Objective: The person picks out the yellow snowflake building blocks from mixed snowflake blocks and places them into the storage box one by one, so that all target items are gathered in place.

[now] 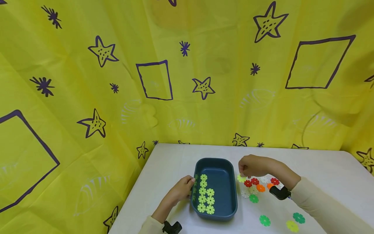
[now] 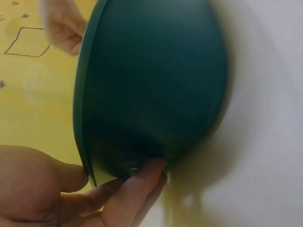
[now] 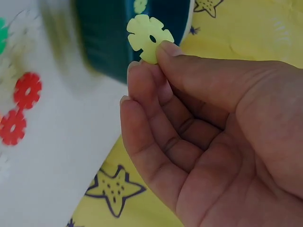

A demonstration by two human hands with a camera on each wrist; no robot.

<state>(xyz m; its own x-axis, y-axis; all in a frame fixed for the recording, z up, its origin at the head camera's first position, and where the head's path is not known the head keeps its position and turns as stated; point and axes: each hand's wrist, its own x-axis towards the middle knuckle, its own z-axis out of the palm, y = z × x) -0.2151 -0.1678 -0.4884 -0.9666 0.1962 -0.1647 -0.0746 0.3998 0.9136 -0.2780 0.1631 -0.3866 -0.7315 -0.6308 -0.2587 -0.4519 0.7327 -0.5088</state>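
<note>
On the table stands a dark blue-green rectangular tub (image 1: pixel 224 191). Inside it, yellow-green notched flower discs (image 1: pixel 202 191) lie in two columns along its left side. My left hand (image 1: pixel 183 188) grips the tub's left side, thumb at the rim and fingers against the outer wall, as the left wrist view shows. Just right of the tub, my right hand (image 1: pixel 255 165) pinches a pale yellow flower disc (image 3: pixel 147 38) between thumb and fingertips. Below that hand lies a loose group of red discs (image 1: pixel 255 181), orange discs (image 1: pixel 260 188), white and green ones, partly hidden by the wrist.
Nearer the front right lie a green disc (image 1: pixel 265 220), a darker green disc (image 1: pixel 299 217) and a yellow disc (image 1: pixel 292 226). A yellow curtain (image 1: pixel 222 113) with star drawings hangs behind and left of the white table (image 1: pixel 175 156).
</note>
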